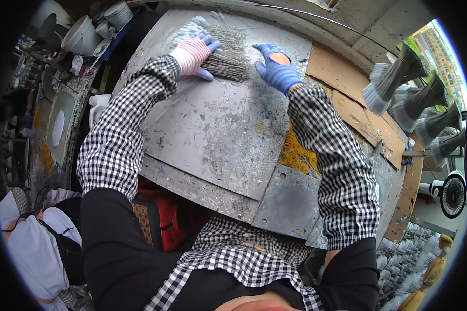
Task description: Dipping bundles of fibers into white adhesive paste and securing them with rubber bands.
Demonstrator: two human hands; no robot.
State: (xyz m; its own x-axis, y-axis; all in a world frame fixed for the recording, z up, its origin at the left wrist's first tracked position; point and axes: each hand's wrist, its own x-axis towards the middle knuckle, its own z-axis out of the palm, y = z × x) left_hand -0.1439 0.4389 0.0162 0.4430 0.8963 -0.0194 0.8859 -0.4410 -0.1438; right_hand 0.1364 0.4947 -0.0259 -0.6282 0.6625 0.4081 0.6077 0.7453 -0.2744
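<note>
A pile of thin wire-stemmed brushes lies on the grey board at the far side of the worktable, its white bristle ends toward the left. My left hand, in a pink-and-white striped glove with blue fingers, rests on the left part of the pile. Its fingers are stretched out and the thumb lies apart on the near side. Just beyond the pile's right end is my right hand in a blue glove with a gap at the back. Thumb and fingers are apart there, with nothing between them.
Yellow rubber bands lie heaped by my right forearm; a single band sits on the board. Cardboard covers the right side. Bundles of brushes hang at the right above a small fan. White buckets stand far left.
</note>
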